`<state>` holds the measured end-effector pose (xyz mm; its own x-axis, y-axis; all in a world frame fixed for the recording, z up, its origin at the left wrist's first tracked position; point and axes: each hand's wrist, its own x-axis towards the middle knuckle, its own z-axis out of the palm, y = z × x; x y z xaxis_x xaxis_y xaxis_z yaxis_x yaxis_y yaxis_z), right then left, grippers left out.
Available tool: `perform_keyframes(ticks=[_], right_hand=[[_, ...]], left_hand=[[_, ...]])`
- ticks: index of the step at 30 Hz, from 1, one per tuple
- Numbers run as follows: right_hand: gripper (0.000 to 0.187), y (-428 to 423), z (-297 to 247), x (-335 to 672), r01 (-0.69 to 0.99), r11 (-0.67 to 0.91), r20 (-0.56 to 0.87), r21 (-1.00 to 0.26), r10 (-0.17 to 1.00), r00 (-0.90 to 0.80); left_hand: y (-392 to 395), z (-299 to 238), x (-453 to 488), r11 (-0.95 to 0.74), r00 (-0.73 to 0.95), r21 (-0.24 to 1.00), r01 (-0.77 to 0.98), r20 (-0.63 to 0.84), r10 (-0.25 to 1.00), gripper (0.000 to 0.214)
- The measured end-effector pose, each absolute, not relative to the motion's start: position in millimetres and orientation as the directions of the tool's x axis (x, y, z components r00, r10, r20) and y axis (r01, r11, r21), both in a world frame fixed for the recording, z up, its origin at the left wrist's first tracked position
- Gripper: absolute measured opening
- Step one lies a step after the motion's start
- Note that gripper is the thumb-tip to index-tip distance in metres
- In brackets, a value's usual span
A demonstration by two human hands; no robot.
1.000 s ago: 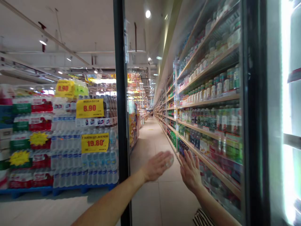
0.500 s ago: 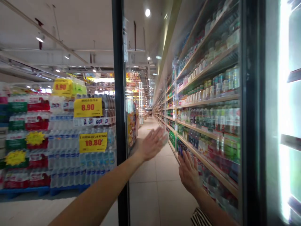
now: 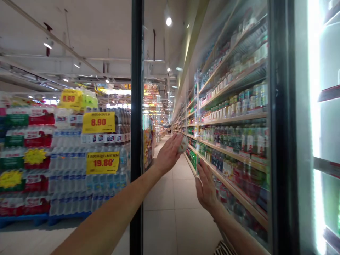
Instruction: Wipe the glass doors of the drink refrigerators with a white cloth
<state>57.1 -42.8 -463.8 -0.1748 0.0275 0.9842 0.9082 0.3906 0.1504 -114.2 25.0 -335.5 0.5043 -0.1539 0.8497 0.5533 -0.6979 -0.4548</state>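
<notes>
A tall glass door (image 3: 159, 226) with a black frame stands in front of me, swung out from a lit cooler. My left hand (image 3: 170, 152) reaches up to the pane and presses a small pale cloth (image 3: 182, 144) with faint markings against it. Most of that cloth is hidden beneath the fingers. Lower and to the right, my right hand (image 3: 206, 187) has its fingers stretched out and together, with the thumb a little apart. It holds nothing and is at the glass; whether it touches the pane I cannot tell.
Through the glass, or mirrored in it, shelves of bottled and canned drinks (image 3: 236, 141) run into the distance. Stacked packs of water bottles (image 3: 66, 191) with yellow price signs (image 3: 98, 122) stand left on blue pallets (image 3: 39, 219). The bright cooler interior (image 3: 326, 134) lies at the right edge.
My left hand has shifted slightly up and left on the glass with the cloth. My right hand has moved up and left, closer to it. The view has shifted slightly.
</notes>
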Motion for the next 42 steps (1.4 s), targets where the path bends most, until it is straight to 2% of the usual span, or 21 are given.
perform_keyframes(ticks=[3, 8, 11, 17, 22, 24, 27, 29, 31, 33, 35, 37, 39, 42], right_hand=[[0.06, -33.4, -427.8, 25.9, 0.849, 0.498, 0.974, 0.18, 0.032, -0.225], [0.05, -20.3, -393.9, -10.5, 0.916, 0.386, 0.985, 0.108, 0.083, -0.151], [0.045, -14.6, -380.6, -20.0, 0.938, 0.334, 0.991, 0.091, 0.062, -0.118], [0.035, 5.9, -367.2, -34.5, 0.931, 0.296, 0.966, 0.215, 0.08, -0.248], [0.045, -2.0, -398.3, 21.6, 0.952, 0.191, 0.97, 0.241, 0.0, -0.245], [0.05, -12.8, -417.1, 63.9, 0.985, 0.103, 0.989, 0.135, -0.067, -0.129], [0.052, -23.8, -434.6, 106.3, 0.989, 0.012, 0.974, -0.15, -0.168, 0.15], [0.053, -24.5, -440.7, 101.1, 0.97, 0.016, 0.956, -0.243, -0.162, 0.243], [0.055, -21.5, -449.4, 70.2, 0.985, 0.052, 0.984, -0.166, -0.059, 0.169], [0.057, -18.2, -463.7, 29.5, 0.991, 0.131, 0.996, 0.042, 0.076, -0.053], [0.057, -17.9, -482.0, -0.6, 0.955, 0.215, 0.958, 0.205, 0.155, -0.241], [0.056, -22.2, -499.4, -5.9, 0.929, 0.252, 0.929, 0.272, 0.184, -0.322], [0.053, -30.2, -510.8, 15.7, 0.949, 0.213, 0.946, 0.232, 0.177, -0.271], [0.049, -42.6, -513.3, 69.3, 0.999, 0.039, 0.994, -0.013, 0.11, 0.009]], left_hand=[[22.0, -347.5, -113.5, -0.698, 0.452, -0.379, 0.607, 0.888, -0.089, 0.067], [20.7, -361.2, -130.8, -0.571, 0.335, -0.248, 0.783, 0.941, 0.049, 0.067], [19.6, -378.4, -143.0, -0.533, 0.345, -0.255, 0.807, 0.936, 0.075, 0.072], [14.1, -411.0, -151.4, -0.494, 0.36, -0.272, 0.826, 0.929, 0.091, 0.079], [10.8, -423.4, -155.8, -0.474, 0.364, -0.266, 0.839, 0.923, 0.126, 0.079], [10.5, -429.2, -157.8, -0.466, 0.371, -0.272, 0.842, 0.919, 0.135, 0.078], [10.9, -436.8, -158.1, -0.455, 0.378, -0.28, 0.845, 0.915, 0.14, 0.078], [11.1, -439.3, -157.0, -0.454, 0.367, -0.266, 0.85, 0.918, 0.149, 0.077], [11.2, -439.8, -156.4, -0.461, 0.359, -0.252, 0.851, 0.919, 0.161, 0.076], [11.4, -438.9, -157.4, -0.463, 0.362, -0.253, 0.849, 0.918, 0.164, 0.074], [11.5, -438.0, -160.3, -0.464, 0.387, -0.281, 0.84, 0.91, 0.151, 0.072], [11.3, -438.8, -164.7, -0.46, 0.419, -0.315, 0.83, 0.896, 0.143, 0.07], [9.9, -443.2, -169.5, -0.449, 0.44, -0.332, 0.829, 0.884, 0.159, 0.068], [5.5, -456.9, -174.6, -0.441, 0.445, -0.32, 0.839, 0.869, 0.217, 0.066]])
